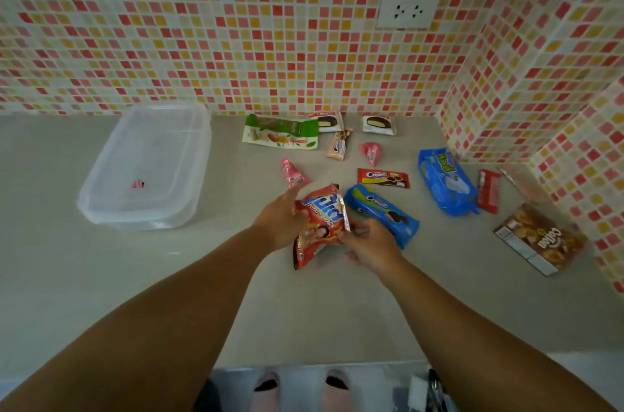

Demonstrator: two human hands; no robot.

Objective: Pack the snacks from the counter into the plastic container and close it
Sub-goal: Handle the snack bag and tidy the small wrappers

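Observation:
A red potato snack bag (320,226) is in the middle of the grey counter, gripped on both sides. My left hand (282,219) holds its left edge and my right hand (369,244) holds its lower right corner. The clear plastic container (101,209) stands open at the left, resting on its lid, with one small pink sweet (137,184) inside. Other snacks lie around: a blue Oreo pack (385,214), a small red Oreo pack (383,177), a blue wafer pack (445,182), a brown Collon box (540,239) and a green-and-white packet (280,132).
Two pink cone sweets (293,173) (370,152), a beige Oreo bar (340,145), two chocolate pie packs (326,121) (379,124) and a red bar (489,190) lie toward the tiled wall (270,40). A tiled column (540,91) bounds the right. The counter's front edge (304,364) is near me.

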